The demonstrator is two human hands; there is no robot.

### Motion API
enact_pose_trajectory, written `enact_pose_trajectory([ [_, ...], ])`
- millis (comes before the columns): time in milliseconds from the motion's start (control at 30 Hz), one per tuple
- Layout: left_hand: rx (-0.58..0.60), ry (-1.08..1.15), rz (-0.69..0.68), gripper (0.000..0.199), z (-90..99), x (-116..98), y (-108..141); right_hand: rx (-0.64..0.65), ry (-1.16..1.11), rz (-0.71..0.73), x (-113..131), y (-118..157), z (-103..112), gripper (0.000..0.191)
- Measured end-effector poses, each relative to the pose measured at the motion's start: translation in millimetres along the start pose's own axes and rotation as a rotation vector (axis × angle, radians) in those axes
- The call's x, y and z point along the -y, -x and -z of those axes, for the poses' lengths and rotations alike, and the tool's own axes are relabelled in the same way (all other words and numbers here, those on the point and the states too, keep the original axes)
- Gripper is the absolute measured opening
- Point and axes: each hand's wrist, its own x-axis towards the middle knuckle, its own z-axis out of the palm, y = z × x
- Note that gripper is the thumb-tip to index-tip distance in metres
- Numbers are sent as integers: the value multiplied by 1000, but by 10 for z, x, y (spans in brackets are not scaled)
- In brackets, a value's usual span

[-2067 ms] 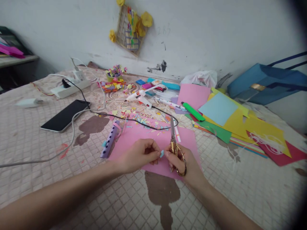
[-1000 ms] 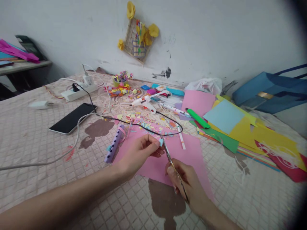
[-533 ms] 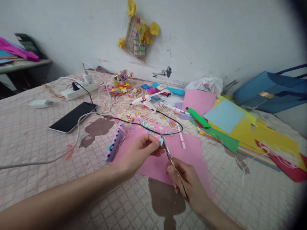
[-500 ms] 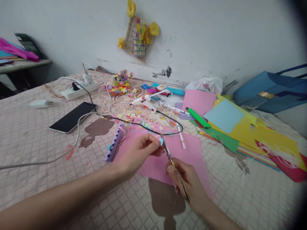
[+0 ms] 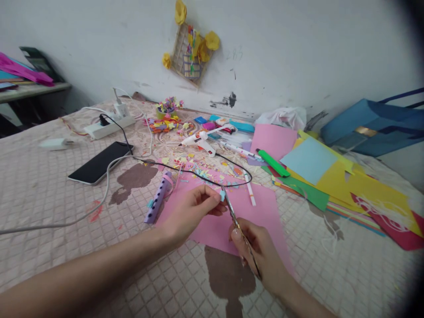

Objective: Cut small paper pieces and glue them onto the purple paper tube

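Note:
Between the thumb and fingers of my left hand [image 5: 202, 204] is a small piece of light blue paper [image 5: 222, 195]. My right hand [image 5: 253, 243] grips a pair of scissors [image 5: 233, 217], whose blades point up and away and meet the edge of the blue piece. Both hands are over a sheet of pink paper [image 5: 212, 232]. Many tiny paper clippings [image 5: 202, 172] lie on its far part. To the left of my left hand rests a purple tube with dark dots [image 5: 158, 198], with a pink strip near its top.
A white glue gun [image 5: 200, 141] lies beyond the clippings, its black cord looping near my hands. At left are a phone [image 5: 101, 162] and a power strip [image 5: 109, 127]. Coloured paper sheets [image 5: 334, 176], a green marker [image 5: 273, 162] and a blue bag [image 5: 371, 126] are at right.
Almost nothing differs. Both hands, the blue piece and the scissors keep nearly the same place; the view has shifted very slightly.

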Motion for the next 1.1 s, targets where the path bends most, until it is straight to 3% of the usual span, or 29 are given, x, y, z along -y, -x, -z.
enact_pose_trajectory([
  [1100, 15, 16, -14, 16, 13, -22, -8, -11, 7, -3, -80, 14, -3, 37],
])
